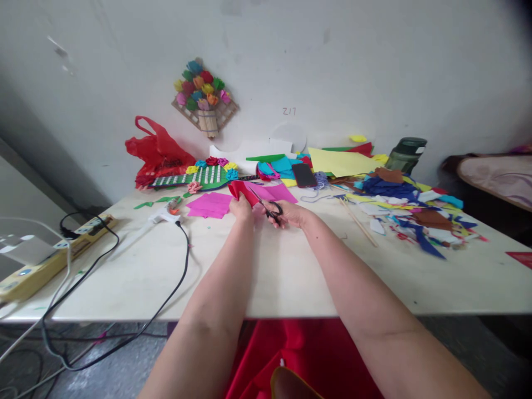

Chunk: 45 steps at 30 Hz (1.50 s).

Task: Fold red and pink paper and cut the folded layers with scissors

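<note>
A folded red piece (244,190) is held between the closed fingers of my left hand (241,207), above the middle of the table. My right hand (286,214) grips black-handled scissors (274,210), whose blades point up and left toward the red piece. Pink sheets (210,205) lie on the table left of my left hand, and another pink sheet (280,192) lies behind the scissors. Whether the blades touch the red piece cannot be made out.
A white glue gun (164,215) with a black cord lies left on the table (291,288). A power strip (78,246) sits at the left edge. Behind are a red bag (160,149), a phone (304,175) and a bottle (406,155). Colourful scraps (432,219) cover the right side.
</note>
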Each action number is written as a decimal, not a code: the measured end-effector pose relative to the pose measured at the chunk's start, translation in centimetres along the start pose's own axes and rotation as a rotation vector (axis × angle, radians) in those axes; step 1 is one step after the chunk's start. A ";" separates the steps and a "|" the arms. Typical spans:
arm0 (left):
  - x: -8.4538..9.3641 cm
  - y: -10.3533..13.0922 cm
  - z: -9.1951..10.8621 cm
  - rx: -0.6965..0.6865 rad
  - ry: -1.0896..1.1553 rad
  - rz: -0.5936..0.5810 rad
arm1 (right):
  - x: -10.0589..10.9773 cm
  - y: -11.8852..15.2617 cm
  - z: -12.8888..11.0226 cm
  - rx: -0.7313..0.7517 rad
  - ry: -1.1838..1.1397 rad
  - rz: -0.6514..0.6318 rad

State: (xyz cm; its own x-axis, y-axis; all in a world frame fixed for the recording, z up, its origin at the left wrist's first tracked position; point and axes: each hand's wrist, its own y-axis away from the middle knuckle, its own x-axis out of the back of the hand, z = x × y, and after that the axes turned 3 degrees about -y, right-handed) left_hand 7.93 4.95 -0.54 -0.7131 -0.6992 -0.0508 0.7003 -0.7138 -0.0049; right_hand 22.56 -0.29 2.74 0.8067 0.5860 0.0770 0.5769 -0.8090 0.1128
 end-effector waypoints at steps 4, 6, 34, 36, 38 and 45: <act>-0.1 -0.3 -0.2 -0.008 -0.002 0.012 | 0.0 -0.1 0.1 0.022 0.003 0.002; -0.2 -0.5 -0.4 -0.005 -0.003 0.012 | 0.0 -0.1 0.0 0.029 0.008 0.002; -0.2 0.1 -0.3 -0.032 0.088 -0.061 | -0.2 -0.3 0.3 0.034 -0.044 0.005; -0.2 0.3 -0.2 -0.030 0.093 -0.074 | -0.3 -0.2 0.2 0.035 -0.052 0.010; -0.2 0.4 -0.2 -0.035 0.084 -0.075 | -0.4 -0.1 0.2 0.034 -0.064 0.015; -0.4 0.4 -0.3 -0.053 0.081 -0.086 | -0.6 -0.1 0.1 0.039 -0.079 0.030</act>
State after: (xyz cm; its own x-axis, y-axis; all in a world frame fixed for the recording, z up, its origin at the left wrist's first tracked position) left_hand 8.52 4.95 -0.84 -0.7668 -0.6289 -0.1286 0.6393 -0.7662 -0.0649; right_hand 22.06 -0.57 2.55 0.8306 0.5568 0.0011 0.5553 -0.8284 0.0730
